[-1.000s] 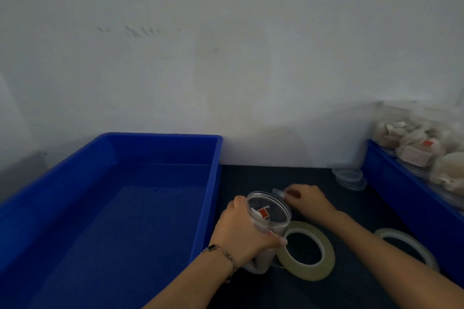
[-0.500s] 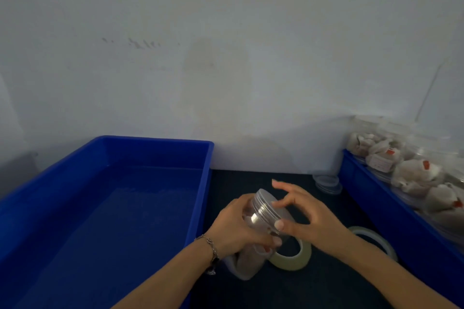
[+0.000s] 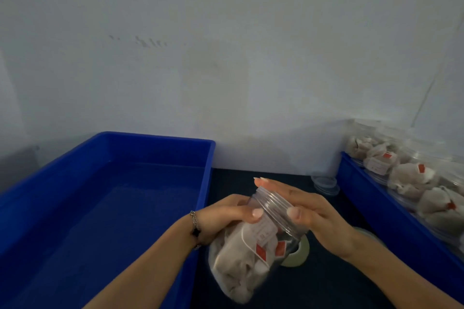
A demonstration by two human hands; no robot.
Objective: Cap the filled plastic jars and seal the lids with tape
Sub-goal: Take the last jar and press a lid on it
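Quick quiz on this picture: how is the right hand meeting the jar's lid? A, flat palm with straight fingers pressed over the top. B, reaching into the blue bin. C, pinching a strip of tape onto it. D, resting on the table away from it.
A: the right hand lies flat with straight fingers over the lid of the tilted jar, which the left hand grips.

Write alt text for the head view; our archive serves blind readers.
A person's left hand grips a tilted clear jar stuffed with sachets while the right hand, fingers straight, presses on its lid. A tape roll lies on the dark table behind the jar, between two blue bins, the right one holding filled jars.
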